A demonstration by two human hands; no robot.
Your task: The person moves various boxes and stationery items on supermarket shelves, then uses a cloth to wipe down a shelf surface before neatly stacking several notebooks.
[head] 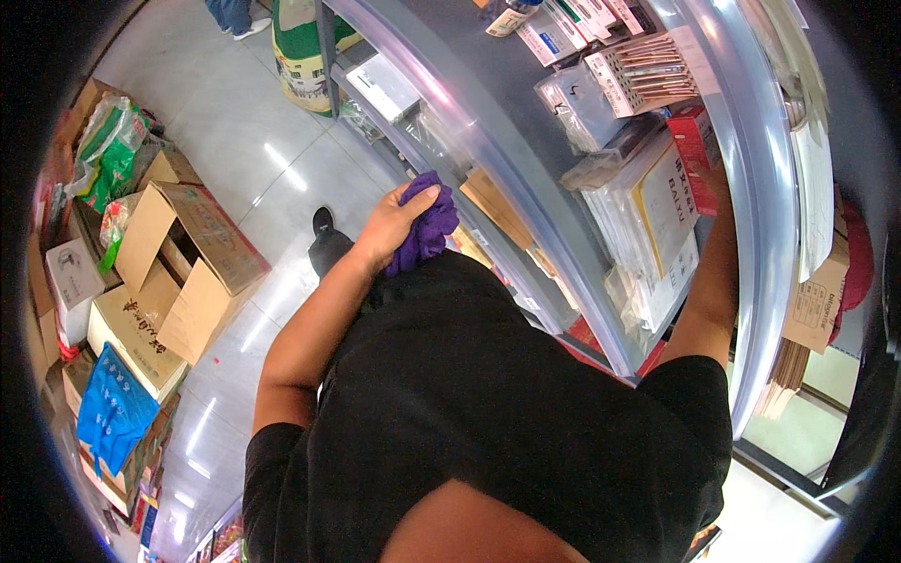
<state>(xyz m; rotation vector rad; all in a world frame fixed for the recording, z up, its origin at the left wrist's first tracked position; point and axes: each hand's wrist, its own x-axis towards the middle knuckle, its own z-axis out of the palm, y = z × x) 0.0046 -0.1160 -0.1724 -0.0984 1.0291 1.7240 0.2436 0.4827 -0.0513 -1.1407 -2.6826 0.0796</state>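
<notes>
A bunched purple cloth (431,224) is gripped in my left hand (388,226), held in front of my waist beside the shelf edge. My right hand (714,184) reaches in under a clear-edged shelf, against a narrow red box (688,134). Shadow and the shelf edge partly hide its fingers, so whether they grip the box is unclear. Close by lies a stack of plastic-wrapped exercise books (651,204) with printed covers. Behind the red box, a perforated white carton (611,84) holds a row of thin sticks or pens (658,67).
Clear plastic strips (535,197) edge the shelf tiers. On the left, an opened cardboard box (211,232), a closed carton (137,338) and a blue bag (116,408) are piled along the tiled floor (281,162). Another person's leg and shoe (252,28) appear at the top.
</notes>
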